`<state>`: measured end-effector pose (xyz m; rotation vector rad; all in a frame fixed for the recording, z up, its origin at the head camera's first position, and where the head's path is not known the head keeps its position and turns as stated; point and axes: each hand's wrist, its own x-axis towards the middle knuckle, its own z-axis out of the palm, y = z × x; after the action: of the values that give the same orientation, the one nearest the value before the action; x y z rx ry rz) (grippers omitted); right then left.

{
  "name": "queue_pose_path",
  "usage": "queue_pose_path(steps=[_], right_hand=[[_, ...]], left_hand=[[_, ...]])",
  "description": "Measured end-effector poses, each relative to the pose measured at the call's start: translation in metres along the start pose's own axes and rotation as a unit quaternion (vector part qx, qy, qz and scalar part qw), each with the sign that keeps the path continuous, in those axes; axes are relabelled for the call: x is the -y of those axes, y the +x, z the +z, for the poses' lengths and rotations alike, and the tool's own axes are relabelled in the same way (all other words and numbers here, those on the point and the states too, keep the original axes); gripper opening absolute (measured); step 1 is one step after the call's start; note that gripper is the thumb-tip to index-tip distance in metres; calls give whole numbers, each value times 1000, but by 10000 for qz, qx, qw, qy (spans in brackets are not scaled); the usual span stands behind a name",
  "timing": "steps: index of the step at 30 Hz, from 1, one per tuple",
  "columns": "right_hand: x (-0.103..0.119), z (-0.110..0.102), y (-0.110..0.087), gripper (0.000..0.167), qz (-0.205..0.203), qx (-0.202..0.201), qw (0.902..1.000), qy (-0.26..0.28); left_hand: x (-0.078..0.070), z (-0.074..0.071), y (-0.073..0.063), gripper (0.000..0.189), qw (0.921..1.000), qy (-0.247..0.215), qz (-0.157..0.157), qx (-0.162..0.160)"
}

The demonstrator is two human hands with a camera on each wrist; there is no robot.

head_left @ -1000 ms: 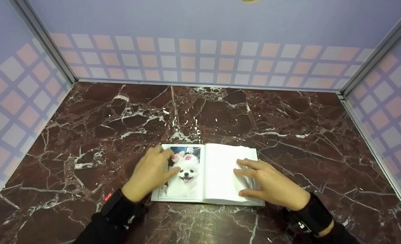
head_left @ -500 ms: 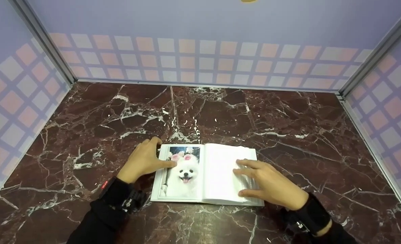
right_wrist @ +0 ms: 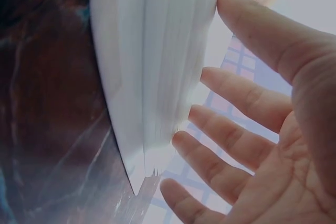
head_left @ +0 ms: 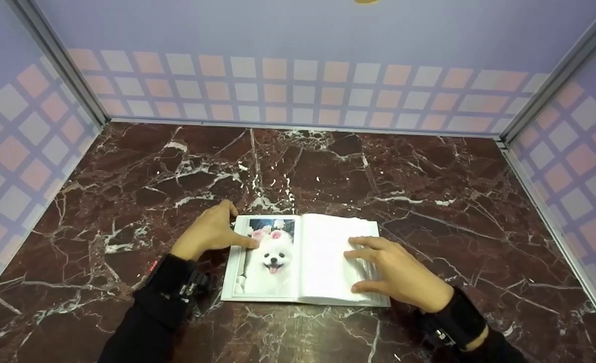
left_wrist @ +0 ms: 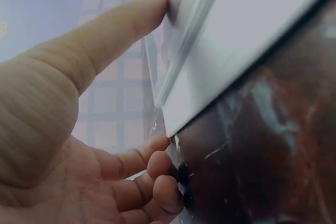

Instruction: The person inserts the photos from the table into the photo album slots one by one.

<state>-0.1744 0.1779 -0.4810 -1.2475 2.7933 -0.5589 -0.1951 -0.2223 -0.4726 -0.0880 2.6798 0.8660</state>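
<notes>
A photo album (head_left: 298, 297) lies open on the marble-patterned table. Its left page carries a photo of a smiling white dog (head_left: 273, 267) with pink flowers; the right page (head_left: 325, 254) looks blank and white. My left hand (head_left: 207, 233) sits at the album's upper left edge, thumb resting on the photo and the other fingers outside the cover. In the left wrist view, the index fingertip is at the cover's corner (left_wrist: 170, 129). Spread fingers of my right hand (head_left: 403, 275) rest on the right page; the right wrist view shows the thick page stack (right_wrist: 168, 72) under the thumb.
The dark red table (head_left: 187, 166) with white veins extends around the album. Lilac panels with pink and white squares (head_left: 275, 93) enclose the back and both sides. Black bands (head_left: 456, 315) and dark sleeves cover the wrists.
My left hand has slid left off most of the photo to the album's edge, leaving the thumb on the page. The right hand has stayed in place on the right page.
</notes>
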Motion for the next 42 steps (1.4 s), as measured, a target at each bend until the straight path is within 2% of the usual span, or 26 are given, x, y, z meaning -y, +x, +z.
queue_pose_path(steps=[6,13,18,21,25,31,35,42], right_hand=[[1,1,1,66,141,33,9999,47],[1,1,1,67,210,12,9998,26],[2,0,0,67,264,15,9996,47],[1,0,0,67,273,34,9996,34],[0,0,1,67,242,48,9997,-2],[-2,-1,0,66,115,76,9999,-34],[-3,-4,0,68,53,134,9999,13],[-5,-9,-2,70,59,190,9998,71]], left_hand=[[1,2,4,93,9998,-178,28,-40],[1,0,3,86,9990,-406,-131,-144],[-2,-1,0,80,9964,-819,-142,-133],[-1,-2,-2,78,9920,-1245,-199,-61],[1,-5,-3,73,9809,-1926,-271,-17],[1,-6,-10,42,9596,-2790,-241,267],[-3,-5,-16,29,9561,-2929,-48,102],[-10,-7,-21,28,9549,-2966,125,-83]])
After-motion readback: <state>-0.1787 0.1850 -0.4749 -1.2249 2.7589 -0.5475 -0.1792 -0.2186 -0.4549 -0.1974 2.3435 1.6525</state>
